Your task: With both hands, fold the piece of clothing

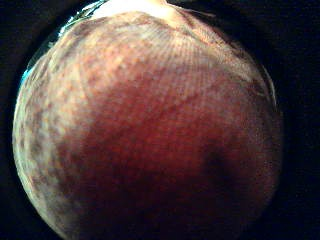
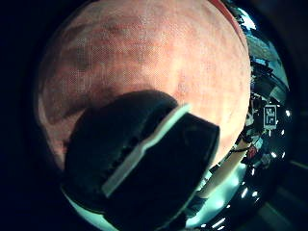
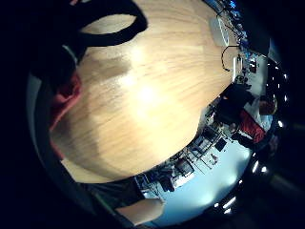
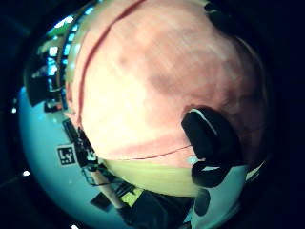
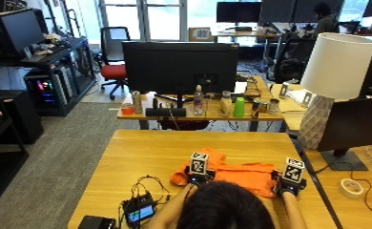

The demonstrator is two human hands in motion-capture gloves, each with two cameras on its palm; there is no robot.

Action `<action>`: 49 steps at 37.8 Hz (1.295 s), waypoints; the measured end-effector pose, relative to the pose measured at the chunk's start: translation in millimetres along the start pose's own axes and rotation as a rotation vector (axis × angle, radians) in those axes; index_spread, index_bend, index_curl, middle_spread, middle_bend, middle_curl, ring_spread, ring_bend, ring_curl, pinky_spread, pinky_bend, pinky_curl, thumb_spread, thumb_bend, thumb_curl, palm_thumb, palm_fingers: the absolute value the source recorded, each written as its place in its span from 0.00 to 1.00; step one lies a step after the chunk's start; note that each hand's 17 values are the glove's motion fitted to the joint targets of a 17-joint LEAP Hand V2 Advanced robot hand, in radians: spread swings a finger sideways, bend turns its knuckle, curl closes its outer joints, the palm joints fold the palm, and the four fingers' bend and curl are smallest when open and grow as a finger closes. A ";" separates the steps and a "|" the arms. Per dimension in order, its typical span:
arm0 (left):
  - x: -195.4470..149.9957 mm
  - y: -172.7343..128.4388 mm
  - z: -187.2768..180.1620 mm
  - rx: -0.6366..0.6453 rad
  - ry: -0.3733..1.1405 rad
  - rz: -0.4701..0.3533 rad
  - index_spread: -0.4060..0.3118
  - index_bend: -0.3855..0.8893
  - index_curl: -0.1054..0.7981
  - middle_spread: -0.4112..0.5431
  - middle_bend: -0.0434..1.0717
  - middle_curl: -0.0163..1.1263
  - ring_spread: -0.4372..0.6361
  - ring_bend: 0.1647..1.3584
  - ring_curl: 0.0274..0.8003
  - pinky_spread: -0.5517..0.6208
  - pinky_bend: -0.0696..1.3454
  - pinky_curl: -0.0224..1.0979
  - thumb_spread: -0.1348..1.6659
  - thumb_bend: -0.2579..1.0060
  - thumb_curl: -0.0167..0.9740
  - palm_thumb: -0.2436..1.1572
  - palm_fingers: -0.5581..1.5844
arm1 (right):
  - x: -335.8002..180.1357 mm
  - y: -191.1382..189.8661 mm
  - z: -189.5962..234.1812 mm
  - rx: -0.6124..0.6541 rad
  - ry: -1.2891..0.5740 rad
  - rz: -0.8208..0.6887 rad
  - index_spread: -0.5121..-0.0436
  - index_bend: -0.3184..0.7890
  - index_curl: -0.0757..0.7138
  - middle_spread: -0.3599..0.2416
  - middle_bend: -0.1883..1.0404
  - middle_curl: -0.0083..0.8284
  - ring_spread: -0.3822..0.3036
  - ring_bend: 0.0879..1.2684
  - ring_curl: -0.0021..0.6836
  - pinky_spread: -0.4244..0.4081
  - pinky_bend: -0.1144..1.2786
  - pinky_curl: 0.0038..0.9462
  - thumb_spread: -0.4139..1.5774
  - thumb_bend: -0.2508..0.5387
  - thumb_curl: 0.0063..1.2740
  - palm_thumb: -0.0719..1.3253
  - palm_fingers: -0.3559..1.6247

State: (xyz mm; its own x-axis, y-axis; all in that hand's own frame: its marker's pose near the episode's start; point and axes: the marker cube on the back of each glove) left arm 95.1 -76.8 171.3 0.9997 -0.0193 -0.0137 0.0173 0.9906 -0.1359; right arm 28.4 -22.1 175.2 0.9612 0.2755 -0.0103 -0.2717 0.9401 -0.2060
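Both hands on the orange garment (image 5: 240, 174): left hand (image 5: 199, 175) pinches cloth under palm, right hand (image 5: 289, 185) grips its edge, ready to fold.

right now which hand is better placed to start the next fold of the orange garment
Left, probably. The left hand sits on the orange garment near its bunched middle, thumb against the cloth; the right hand is at its far edge.

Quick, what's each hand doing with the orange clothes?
Left hand: on the orange garment, thumb against the cloth; grip cannot be told.
Right hand: at the garment's edge; grip cannot be told.
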 end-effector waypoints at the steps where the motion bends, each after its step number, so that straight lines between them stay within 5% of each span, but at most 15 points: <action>1: -0.3 0.3 0.7 -0.002 0.002 -0.001 0.41 0.39 0.38 0.65 0.21 0.24 0.77 0.40 0.41 0.86 0.46 0.35 0.63 0.15 0.20 0.12 0.23 | -1.3 0.5 0.2 0.001 -0.001 0.000 0.31 0.39 0.32 0.58 0.29 0.40 0.51 0.47 0.59 0.48 0.66 0.41 0.80 0.35 0.20 0.54 0.43; 6: -1.2 2.7 2.3 -0.029 0.012 -0.024 0.41 0.39 0.37 0.65 0.21 0.25 0.80 0.39 0.39 0.87 0.46 0.34 0.62 0.15 0.19 0.12 0.23 | -12.2 -1.8 -3.1 0.149 -0.012 -0.068 0.34 0.38 0.32 0.50 0.31 0.40 0.39 0.54 0.59 0.31 0.69 0.40 0.80 0.41 0.21 0.63 0.59; 11: 0.9 1.9 0.9 -0.018 0.017 -0.011 0.41 0.39 0.37 0.66 0.20 0.25 0.81 0.39 0.38 0.88 0.45 0.33 0.61 0.15 0.19 0.12 0.23 | -16.3 -23.8 -2.1 0.258 -0.008 -0.065 0.42 0.41 0.36 0.44 0.34 0.44 0.30 0.58 0.63 0.24 0.67 0.40 0.78 0.50 0.24 0.75 0.76; 15: 3.8 -0.4 -1.0 0.024 0.025 0.022 0.40 0.39 0.36 0.66 0.20 0.25 0.82 0.39 0.37 0.89 0.45 0.33 0.61 0.15 0.19 0.12 0.23 | -16.0 -19.3 -14.2 0.192 0.004 -0.067 0.47 0.42 0.41 0.40 0.36 0.48 0.27 0.59 0.67 0.20 0.66 0.43 0.76 0.50 0.25 0.79 0.79; 21: 11.7 8.2 -2.8 -0.026 0.180 0.084 0.42 0.41 0.36 0.66 0.21 0.26 0.82 0.39 0.37 0.88 0.43 0.32 0.62 0.17 0.19 0.14 0.25 | -9.0 -90.7 -56.4 0.261 -0.003 -0.040 0.52 0.44 0.46 0.37 0.40 0.52 0.26 0.58 0.69 0.17 0.61 0.42 0.73 0.49 0.26 0.82 0.83; 31: 16.7 7.0 -8.3 0.060 0.421 0.288 0.49 0.46 0.43 0.65 0.22 0.27 0.78 0.36 0.34 0.87 0.35 0.29 0.70 0.22 0.21 0.22 0.30 | -99.7 -17.4 -159.1 0.370 0.004 -0.207 0.56 0.43 0.50 0.35 0.42 0.55 0.24 0.58 0.69 0.15 0.59 0.43 0.70 0.44 0.27 0.85 0.84; 36: 9.8 6.0 -17.5 0.111 0.533 0.283 0.51 0.46 0.46 0.65 0.21 0.28 0.77 0.35 0.33 0.87 0.32 0.28 0.74 0.22 0.22 0.25 0.31 | -156.8 7.4 -165.8 0.378 0.026 -0.292 0.57 0.42 0.51 0.35 0.42 0.56 0.24 0.59 0.69 0.14 0.59 0.43 0.69 0.42 0.27 0.87 0.84; 40: -6.9 8.4 -35.9 0.227 0.574 0.191 0.52 0.47 0.48 0.65 0.20 0.28 0.76 0.34 0.33 0.86 0.30 0.28 0.76 0.22 0.22 0.26 0.33 | -200.5 18.8 -157.4 0.370 0.027 -0.366 0.57 0.42 0.52 0.34 0.42 0.56 0.23 0.59 0.69 0.14 0.59 0.43 0.68 0.40 0.27 0.88 0.84; 49: -90.4 33.9 -110.4 0.561 0.309 -0.246 0.53 0.48 0.52 0.63 0.19 0.28 0.72 0.32 0.32 0.84 0.26 0.28 0.84 0.25 0.23 0.32 0.37 | -286.6 88.3 -117.7 0.286 0.068 -0.465 0.59 0.40 0.52 0.34 0.41 0.57 0.23 0.59 0.69 0.13 0.60 0.44 0.64 0.33 0.31 0.88 0.82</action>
State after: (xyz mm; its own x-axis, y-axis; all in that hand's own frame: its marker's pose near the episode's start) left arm 3.6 -56.4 58.5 0.9166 -0.2078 -0.3415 0.3323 0.8711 0.3617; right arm -265.5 -41.7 44.8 0.9814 -0.1862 -0.0469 0.1892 0.9794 0.0702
